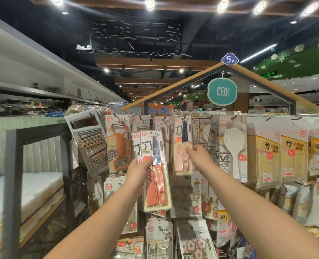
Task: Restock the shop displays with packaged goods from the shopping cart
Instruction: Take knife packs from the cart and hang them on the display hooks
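My left hand grips packaged fruit knives, the front one an orange-handled knife pack with a dark blade, held upright in front of the hook display. A second pack sits behind it in the same hand. My right hand pinches the middle of a pink-handled knife pack that hangs at a top hook of the display rack. The shopping cart is out of view.
Peeler packs and a metal grater hang to the left. Rice paddle packs and bamboo stick packs hang to the right. Sticky hook packs fill the lower rows. A dark metal shelf frame stands at left.
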`<control>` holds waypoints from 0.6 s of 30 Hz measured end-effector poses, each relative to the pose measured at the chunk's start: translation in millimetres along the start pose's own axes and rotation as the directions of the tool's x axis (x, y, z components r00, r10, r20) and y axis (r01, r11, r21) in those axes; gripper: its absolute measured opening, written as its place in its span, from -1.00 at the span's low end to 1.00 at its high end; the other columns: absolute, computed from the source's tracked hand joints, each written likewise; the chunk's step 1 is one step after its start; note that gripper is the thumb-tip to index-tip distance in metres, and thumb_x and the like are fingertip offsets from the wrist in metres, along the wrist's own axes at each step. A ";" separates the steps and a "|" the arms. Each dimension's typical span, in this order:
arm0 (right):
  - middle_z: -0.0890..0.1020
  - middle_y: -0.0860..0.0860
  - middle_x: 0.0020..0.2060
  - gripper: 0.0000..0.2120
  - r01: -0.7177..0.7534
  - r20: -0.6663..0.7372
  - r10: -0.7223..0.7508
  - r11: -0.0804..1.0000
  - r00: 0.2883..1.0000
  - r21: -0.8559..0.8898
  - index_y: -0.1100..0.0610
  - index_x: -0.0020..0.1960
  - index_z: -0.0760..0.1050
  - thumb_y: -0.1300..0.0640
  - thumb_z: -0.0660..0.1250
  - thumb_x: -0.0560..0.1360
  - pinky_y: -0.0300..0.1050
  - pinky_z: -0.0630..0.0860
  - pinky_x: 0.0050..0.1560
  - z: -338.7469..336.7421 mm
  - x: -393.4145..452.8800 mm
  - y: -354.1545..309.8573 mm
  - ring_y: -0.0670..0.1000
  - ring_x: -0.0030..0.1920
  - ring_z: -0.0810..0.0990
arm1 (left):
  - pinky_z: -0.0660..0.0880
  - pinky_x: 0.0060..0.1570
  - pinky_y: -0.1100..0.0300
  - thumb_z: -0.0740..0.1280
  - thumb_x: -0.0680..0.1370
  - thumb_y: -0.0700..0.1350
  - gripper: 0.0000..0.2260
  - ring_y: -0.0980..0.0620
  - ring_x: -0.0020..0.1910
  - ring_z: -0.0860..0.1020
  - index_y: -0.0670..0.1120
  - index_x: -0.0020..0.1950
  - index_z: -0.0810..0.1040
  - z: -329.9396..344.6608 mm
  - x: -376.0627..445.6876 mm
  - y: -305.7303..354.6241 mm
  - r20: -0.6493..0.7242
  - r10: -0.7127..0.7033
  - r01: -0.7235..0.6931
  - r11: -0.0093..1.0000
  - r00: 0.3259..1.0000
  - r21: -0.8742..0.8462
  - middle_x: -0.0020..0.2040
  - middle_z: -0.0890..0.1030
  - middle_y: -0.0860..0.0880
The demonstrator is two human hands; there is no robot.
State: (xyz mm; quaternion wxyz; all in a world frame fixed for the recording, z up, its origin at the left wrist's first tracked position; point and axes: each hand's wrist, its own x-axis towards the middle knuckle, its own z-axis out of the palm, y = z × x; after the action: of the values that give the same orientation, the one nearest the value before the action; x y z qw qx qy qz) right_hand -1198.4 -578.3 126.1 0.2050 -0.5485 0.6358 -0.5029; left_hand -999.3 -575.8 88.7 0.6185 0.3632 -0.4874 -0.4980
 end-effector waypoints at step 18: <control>0.68 0.03 -0.02 -0.69 0.125 0.395 -0.130 0.991 0.909 0.038 0.05 0.08 0.47 -0.02 0.49 0.44 -0.03 0.62 -0.10 20.1 -69.5 13.0 0.05 -0.04 0.70 | 0.57 -0.34 0.20 0.43 0.51 -0.28 -0.78 0.03 -0.30 0.67 -0.20 0.15 0.55 16.9 -10.5 -2.2 0.010 -0.039 0.039 0.997 0.999 -0.067 -0.11 0.69 -0.12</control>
State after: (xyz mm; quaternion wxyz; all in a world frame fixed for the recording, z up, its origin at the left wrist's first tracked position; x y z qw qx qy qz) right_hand -1166.6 -525.2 86.4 0.2997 -0.6782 0.5407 -0.3974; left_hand -1016.5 -565.5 88.5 0.6183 0.3493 -0.4660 -0.5278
